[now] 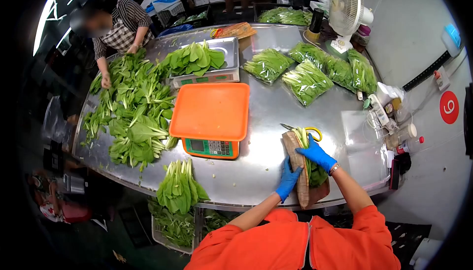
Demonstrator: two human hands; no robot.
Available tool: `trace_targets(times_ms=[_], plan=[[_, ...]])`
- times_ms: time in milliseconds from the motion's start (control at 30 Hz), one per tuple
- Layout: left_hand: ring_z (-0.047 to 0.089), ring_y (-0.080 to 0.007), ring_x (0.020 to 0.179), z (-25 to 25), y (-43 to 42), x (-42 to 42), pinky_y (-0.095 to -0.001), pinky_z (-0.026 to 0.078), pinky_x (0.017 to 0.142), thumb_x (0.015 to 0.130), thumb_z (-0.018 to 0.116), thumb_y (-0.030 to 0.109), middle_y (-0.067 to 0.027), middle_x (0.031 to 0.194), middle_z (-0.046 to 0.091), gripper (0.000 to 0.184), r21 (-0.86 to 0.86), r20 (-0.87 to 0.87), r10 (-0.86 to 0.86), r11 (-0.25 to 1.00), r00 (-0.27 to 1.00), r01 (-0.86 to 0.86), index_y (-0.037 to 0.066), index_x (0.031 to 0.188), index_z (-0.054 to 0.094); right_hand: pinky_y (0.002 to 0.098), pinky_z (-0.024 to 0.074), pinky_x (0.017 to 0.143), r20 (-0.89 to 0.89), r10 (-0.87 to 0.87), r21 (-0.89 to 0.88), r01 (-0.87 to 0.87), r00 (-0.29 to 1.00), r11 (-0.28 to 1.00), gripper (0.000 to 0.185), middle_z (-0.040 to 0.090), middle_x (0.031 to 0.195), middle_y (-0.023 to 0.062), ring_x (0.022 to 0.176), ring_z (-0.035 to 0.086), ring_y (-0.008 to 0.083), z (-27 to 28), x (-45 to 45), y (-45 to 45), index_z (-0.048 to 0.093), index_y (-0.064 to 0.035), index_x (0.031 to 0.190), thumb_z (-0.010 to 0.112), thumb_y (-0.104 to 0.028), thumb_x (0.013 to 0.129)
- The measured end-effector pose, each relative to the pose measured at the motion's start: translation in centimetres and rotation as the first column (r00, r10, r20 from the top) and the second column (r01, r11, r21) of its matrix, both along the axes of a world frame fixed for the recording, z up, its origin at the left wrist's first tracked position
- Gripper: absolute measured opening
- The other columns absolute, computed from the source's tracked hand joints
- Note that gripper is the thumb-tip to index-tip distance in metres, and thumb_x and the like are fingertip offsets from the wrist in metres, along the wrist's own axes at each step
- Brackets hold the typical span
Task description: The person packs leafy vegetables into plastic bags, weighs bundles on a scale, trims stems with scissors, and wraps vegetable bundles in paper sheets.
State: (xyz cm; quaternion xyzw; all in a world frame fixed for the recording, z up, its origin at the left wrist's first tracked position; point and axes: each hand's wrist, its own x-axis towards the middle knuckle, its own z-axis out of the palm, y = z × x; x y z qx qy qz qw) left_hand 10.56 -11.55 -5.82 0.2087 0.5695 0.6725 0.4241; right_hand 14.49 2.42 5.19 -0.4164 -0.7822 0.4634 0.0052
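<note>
Apparently at bundling, the left hand (287,179) holds fingers around the brown holder (301,184), the right hand (317,156) grips the greens (317,174), and even squeezing seems needed next.

I've got bright strip lights (46,14) upper left, glare on the steel table (263,110), dim left side, fisheye bending, black corners.
</note>
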Motion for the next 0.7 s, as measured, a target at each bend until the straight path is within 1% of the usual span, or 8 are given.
trace_targets(times_ms=[100,200,267,367,467,567,667,700], plan=[[0.036,-0.0238,0.116,2.0,1.1,0.2,-0.0323,0.033,0.096,0.074,0.068,0.025,-0.0134,0.128,0.031,0.080,-0.018,-0.116,0.019,1.000,0.993,-0.022,0.004,0.132,0.018,0.0335,0.0379,0.092,0.028,-0.099,-0.034,0.100,0.995,0.994,0.101,0.042,0.122,0.0244,0.113,0.044,0.0311,2.2,0.1,-1.2,0.010,0.0070,0.131,0.070,-0.036,0.063],[0.038,-0.0226,0.114,4.6,1.7,0.8,-0.0318,0.035,0.094,0.072,0.069,0.023,-0.0121,0.125,0.034,0.079,-0.012,-0.174,0.017,1.000,0.985,-0.019,0.005,0.131,0.020,0.0348,0.0424,0.087,-0.298,-0.033,0.128,0.074,0.954,0.989,0.100,0.048,0.116,0.0217,0.106,0.050,0.0299,3.8,1.7,-2.3,0.018,0.0007,0.130,0.076,-0.035,0.057],[0.036,-0.0246,0.117,8.7,2.0,1.3,-0.0341,0.037,0.094,0.072,0.067,0.017,-0.0152,0.132,0.029,0.088,0.125,0.021,-0.097,0.988,0.995,0.094,0.006,0.136,0.007,0.0353,0.0423,0.087,-0.433,-0.074,0.178,0.166,0.898,0.970,0.098,0.048,0.114,0.0193,0.106,0.050,0.0277,3.9,3.2,-2.5,0.023,-0.0015,0.127,0.077,-0.036,0.054],[0.033,-0.0250,0.119,11.0,3.5,3.6,-0.0326,0.031,0.097,0.074,0.063,0.015,-0.0160,0.133,0.027,0.080,0.048,-0.349,-0.025,0.998,0.937,0.044,0.004,0.134,0.013,0.0394,0.0417,0.087,-0.290,-0.231,0.255,0.307,0.929,0.917,0.117,0.041,0.117,0.0283,0.105,0.048,0.0373,5.2,6.1,-2.5,0.000,-0.0019,0.135,0.072,-0.047,0.055],[0.031,-0.0243,0.120,14.6,5.7,7.1,-0.0323,0.029,0.099,0.073,0.066,0.016,-0.0159,0.134,0.024,0.084,0.091,-0.370,-0.089,0.987,0.925,0.131,0.002,0.134,0.009,0.0340,0.0366,0.092,-0.175,-0.376,0.151,0.402,0.910,0.903,0.112,0.037,0.126,0.0237,0.113,0.043,0.0295,8.3,10.2,-1.1,0.001,-0.0011,0.135,0.074,-0.037,0.059],[0.033,-0.0234,0.119,17.2,7.4,10.6,-0.0320,0.031,0.098,0.075,0.064,0.016,-0.0161,0.132,0.026,0.083,0.082,-0.438,-0.272,0.937,0.857,0.339,0.003,0.135,0.007,0.0310,0.0350,0.093,-0.599,-0.341,0.091,0.484,0.725,0.870,0.102,0.036,0.128,0.0184,0.113,0.041,0.0252,8.6,15.5,0.8,0.003,-0.0003,0.136,0.073,-0.025,0.065],[0.035,-0.0251,0.118,15.7,11.1,12.9,-0.0332,0.029,0.098,0.080,0.055,0.014,-0.0172,0.132,0.030,0.061,0.173,-0.286,-0.496,0.815,0.820,0.553,-0.001,0.131,0.024,0.0269,0.0470,0.078,-0.429,-0.740,-0.554,0.497,0.518,0.668,0.062,0.053,0.110,0.0145,0.091,0.056,0.0185,10.6,24.1,2.2,0.033,0.0056,0.124,0.065,-0.014,0.074],[0.040,-0.0244,0.114,14.1,12.8,14.5,-0.0319,0.032,0.095,0.080,0.053,0.011,-0.0155,0.125,0.041,0.052,0.155,-0.323,-0.432,0.853,0.842,0.498,0.000,0.127,0.033,0.0289,0.0462,0.080,-0.489,-0.727,-0.394,0.621,0.483,0.678,0.054,0.053,0.110,0.0149,0.094,0.055,0.0198,9.8,26.8,2.7,0.043,0.0054,0.117,0.066,-0.012,0.072]])
